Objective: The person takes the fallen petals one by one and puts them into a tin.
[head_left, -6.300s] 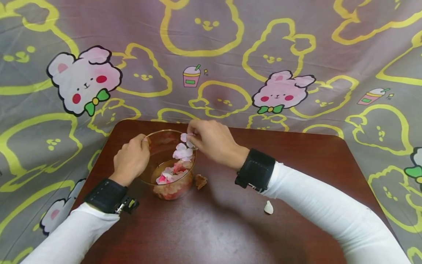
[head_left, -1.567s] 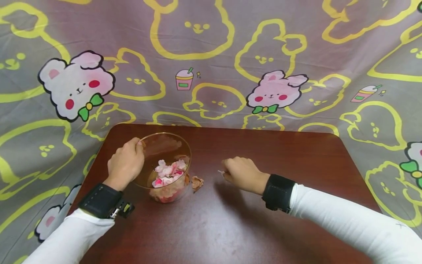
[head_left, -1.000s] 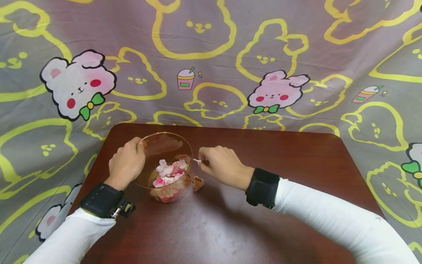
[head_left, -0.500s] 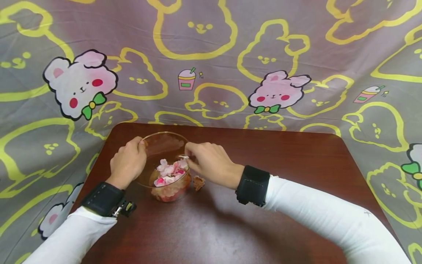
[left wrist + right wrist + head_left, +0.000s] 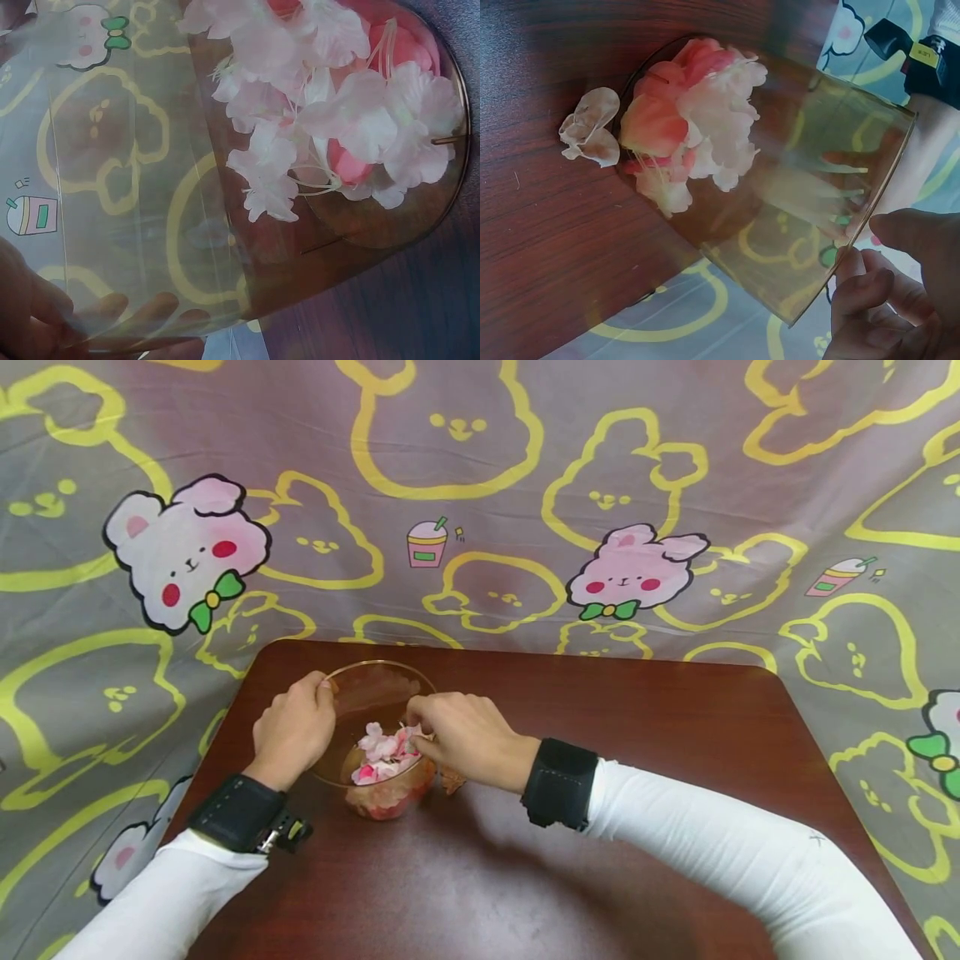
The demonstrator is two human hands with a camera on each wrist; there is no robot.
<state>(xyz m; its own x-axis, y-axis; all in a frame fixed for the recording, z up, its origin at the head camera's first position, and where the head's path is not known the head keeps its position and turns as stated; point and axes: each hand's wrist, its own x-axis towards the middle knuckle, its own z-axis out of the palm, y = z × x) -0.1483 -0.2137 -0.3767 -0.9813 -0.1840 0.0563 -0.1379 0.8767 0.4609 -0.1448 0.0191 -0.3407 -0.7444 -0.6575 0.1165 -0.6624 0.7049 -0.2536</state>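
An amber-tinted glass bowl [image 5: 377,687] stands on the table with its open mouth toward the head camera. Pink and white artificial flowers [image 5: 382,745] fill its lower part; in the left wrist view these blossoms [image 5: 360,112] show thin pale stamens. My left hand [image 5: 294,727] grips the left rim, thumb on the near side; its fingers [image 5: 150,311] show dimly at the glass edge. Over the right rim, my right hand [image 5: 474,742] has thumb and forefinger together above the blossoms, pinching a small whitish petal [image 5: 412,744]. That petal is mostly hidden in the right wrist view.
A dry-looking brownish petal [image 5: 452,780] lies on the table just right of the bowl, partly behind the right hand. The dark red-brown table [image 5: 600,718] stretches right and forward. A curtain [image 5: 510,468] with cartoon rabbits hangs along the table's back and sides.
My right hand has picked up the white petal from the table at right and carried it left over the bowl's rim. The left hand stays on the rim. More blossoms lie inside the bowl.
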